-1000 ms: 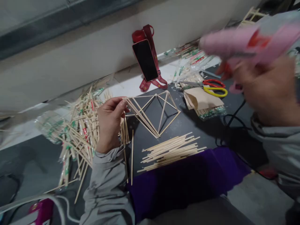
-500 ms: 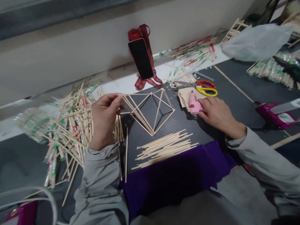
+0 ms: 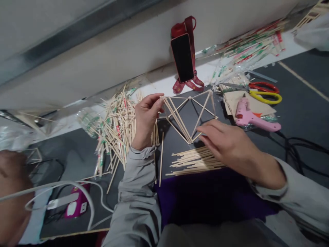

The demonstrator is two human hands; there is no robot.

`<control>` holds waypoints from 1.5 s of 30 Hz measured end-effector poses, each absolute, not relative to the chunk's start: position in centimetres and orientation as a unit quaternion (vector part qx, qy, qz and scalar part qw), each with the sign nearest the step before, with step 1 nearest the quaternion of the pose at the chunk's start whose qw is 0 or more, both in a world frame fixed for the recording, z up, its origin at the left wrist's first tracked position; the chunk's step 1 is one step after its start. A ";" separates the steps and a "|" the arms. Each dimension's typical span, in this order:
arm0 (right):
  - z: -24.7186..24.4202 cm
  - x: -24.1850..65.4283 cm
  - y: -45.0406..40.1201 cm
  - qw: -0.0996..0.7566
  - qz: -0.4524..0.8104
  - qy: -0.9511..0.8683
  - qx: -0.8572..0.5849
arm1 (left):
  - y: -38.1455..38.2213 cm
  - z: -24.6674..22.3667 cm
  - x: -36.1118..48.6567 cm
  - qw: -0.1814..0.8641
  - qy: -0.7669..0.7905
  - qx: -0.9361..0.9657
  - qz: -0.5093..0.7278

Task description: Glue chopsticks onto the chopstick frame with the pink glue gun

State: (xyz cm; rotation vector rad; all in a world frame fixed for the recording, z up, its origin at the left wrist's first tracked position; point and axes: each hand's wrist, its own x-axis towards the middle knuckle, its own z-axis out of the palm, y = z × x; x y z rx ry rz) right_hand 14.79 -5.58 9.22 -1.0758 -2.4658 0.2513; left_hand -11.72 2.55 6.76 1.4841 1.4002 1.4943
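A frame of thin wooden sticks (image 3: 191,115) stands on the dark table. My left hand (image 3: 146,118) pinches its upper left corner between thumb and fingers. My right hand (image 3: 227,145) hovers over the near right of the frame, fingers extended toward its lower corner, above a bundle of loose bare sticks (image 3: 196,161). It holds nothing that I can see. A pink glue gun (image 3: 250,115) lies on a piece of brown card to the right, apart from both hands.
A heap of wrapped sticks (image 3: 115,127) lies to the left. Red and yellow scissors (image 3: 264,92) lie behind the glue gun. A phone (image 3: 182,58) leans against the wall. Black cables (image 3: 298,147) run at right. A purple cloth (image 3: 210,195) covers the near edge.
My right hand set the pink glue gun down on the card, let go of it, and moved left to the frame's lower corner. My left hand kept its grip.
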 end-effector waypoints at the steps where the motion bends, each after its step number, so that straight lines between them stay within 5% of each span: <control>1: 9.5 13.2 -5.2 0.212 0.078 -0.893 -0.390 | 2.5 6.7 -11.7 0.303 0.530 0.558 0.563; 10: 13.8 9.1 -2.2 0.218 0.008 -0.847 -0.485 | 2.3 6.9 -11.2 0.325 0.523 0.549 0.565; 15: 12.6 6.6 -1.6 0.153 0.002 -0.850 -0.504 | 2.3 6.8 -11.3 0.319 0.524 0.556 0.562; 21: 11.0 4.8 -0.3 0.183 0.008 -0.818 -0.546 | 2.2 6.8 -11.4 0.321 0.531 0.552 0.557; 45: 9.1 4.5 2.7 0.193 0.194 -0.792 -0.546 | 1.6 7.3 -11.3 0.340 0.543 0.534 0.552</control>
